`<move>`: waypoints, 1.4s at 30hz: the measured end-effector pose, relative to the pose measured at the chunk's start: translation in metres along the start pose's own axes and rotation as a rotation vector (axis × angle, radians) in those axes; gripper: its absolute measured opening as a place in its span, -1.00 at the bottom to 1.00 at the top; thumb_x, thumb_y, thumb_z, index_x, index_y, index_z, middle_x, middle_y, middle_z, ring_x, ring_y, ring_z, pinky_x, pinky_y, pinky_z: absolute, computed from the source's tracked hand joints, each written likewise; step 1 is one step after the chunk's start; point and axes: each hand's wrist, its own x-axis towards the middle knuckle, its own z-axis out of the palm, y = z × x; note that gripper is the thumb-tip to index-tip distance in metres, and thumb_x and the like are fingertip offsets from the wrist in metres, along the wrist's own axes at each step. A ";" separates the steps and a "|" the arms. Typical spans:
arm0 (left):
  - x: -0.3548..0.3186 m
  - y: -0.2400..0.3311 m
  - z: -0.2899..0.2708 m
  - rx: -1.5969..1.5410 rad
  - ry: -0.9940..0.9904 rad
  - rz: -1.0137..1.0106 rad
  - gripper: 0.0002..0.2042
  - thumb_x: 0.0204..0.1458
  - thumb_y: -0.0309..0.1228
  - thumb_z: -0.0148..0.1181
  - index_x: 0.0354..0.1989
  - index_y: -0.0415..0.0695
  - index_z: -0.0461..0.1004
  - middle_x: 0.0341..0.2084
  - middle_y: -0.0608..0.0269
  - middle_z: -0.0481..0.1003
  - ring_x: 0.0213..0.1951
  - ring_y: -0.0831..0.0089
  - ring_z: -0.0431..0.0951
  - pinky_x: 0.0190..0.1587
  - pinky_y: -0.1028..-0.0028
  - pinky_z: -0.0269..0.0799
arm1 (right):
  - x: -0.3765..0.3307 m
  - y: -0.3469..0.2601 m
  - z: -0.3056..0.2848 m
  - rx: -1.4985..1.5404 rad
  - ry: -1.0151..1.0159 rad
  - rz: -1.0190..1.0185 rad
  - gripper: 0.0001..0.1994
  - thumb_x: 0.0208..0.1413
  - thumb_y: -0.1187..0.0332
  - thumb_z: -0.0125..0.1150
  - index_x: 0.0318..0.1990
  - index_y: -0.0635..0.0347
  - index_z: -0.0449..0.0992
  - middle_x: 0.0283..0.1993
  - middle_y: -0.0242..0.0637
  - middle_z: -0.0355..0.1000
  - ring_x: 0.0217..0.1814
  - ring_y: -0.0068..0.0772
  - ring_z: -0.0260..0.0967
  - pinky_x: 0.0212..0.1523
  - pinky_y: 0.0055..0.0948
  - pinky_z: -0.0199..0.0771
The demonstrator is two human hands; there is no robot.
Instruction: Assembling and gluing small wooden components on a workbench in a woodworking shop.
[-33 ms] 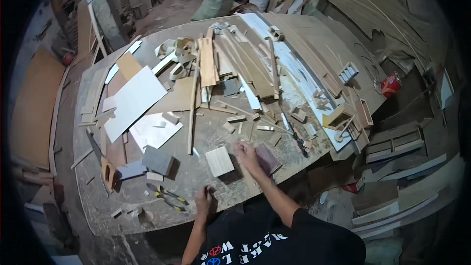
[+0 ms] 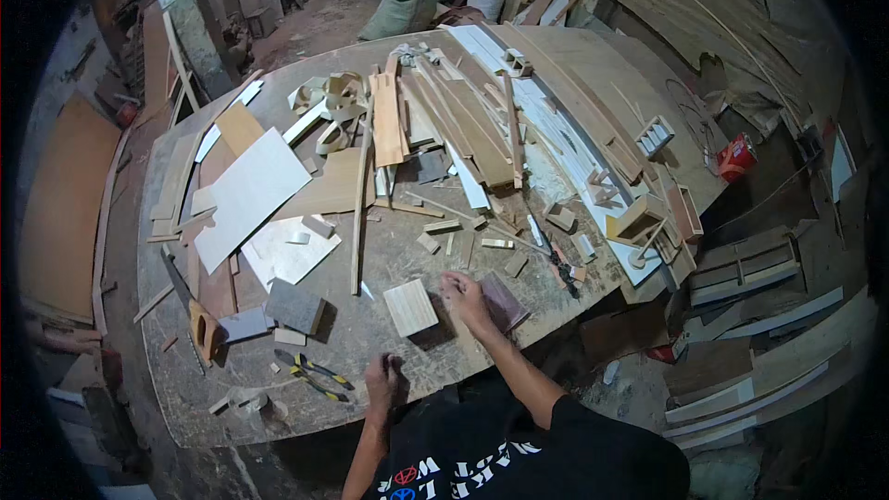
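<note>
A pale square wooden block (image 2: 410,308) stands on the worn workbench (image 2: 380,264). Just right of it my right hand (image 2: 466,300) rests low over the bench, its bent fingers slightly apart and no object visible in them. Under and beside that wrist lies a dark reddish-brown flat piece (image 2: 503,303). My left hand (image 2: 381,380) is by the front edge, its fingers curled in; whatever they may hold is hidden. To its left lie pliers (image 2: 318,376) with yellow-and-black handles. Beyond these are a dark grey block (image 2: 294,306) and a handsaw (image 2: 201,322) with a wooden handle.
White boards (image 2: 255,193) cover the bench's left side. Long wooden strips (image 2: 463,125) lie across the back. Small offcuts and a dark slim tool (image 2: 558,264) are scattered right of centre. Small wooden boxes (image 2: 639,219) sit at the right edge, with a red can (image 2: 736,157) beyond.
The view has shifted very slightly. My right fingers look a little more apart; the left hand and the block stay in place.
</note>
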 end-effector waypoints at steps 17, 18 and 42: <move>0.015 -0.018 0.039 0.247 0.476 -0.326 -0.66 0.19 -0.23 -0.17 -0.38 -0.34 0.30 -0.53 -0.20 0.33 -0.42 -0.17 0.32 -0.35 0.11 0.20 | 0.095 -0.055 -0.145 -0.277 0.125 -0.152 -0.69 0.12 0.25 0.12 -0.09 0.28 0.44 -0.27 -0.21 0.47 -0.24 -0.40 0.43 -0.23 -0.43 0.40; 0.015 -0.017 0.044 0.250 0.466 -0.390 -0.66 0.19 -0.23 -0.17 -0.38 -0.34 0.30 -0.53 -0.20 0.33 -0.42 -0.17 0.32 -0.35 0.11 0.20 | 0.108 -0.061 -0.147 -0.273 0.109 -0.159 -0.69 0.12 0.25 0.12 -0.09 0.28 0.44 -0.27 -0.21 0.47 -0.24 -0.40 0.43 -0.23 -0.43 0.40; 0.015 -0.007 0.055 0.473 0.605 -0.013 -0.55 -0.22 -0.76 -0.09 -0.12 -0.14 0.47 -0.11 -0.01 0.26 -0.08 0.10 0.29 -0.14 0.29 0.29 | 0.325 -0.067 -0.181 -0.708 0.515 -0.179 -0.60 -0.05 0.54 0.12 0.02 0.17 0.37 -0.02 -0.09 0.32 0.09 -0.03 0.24 0.04 -0.20 0.28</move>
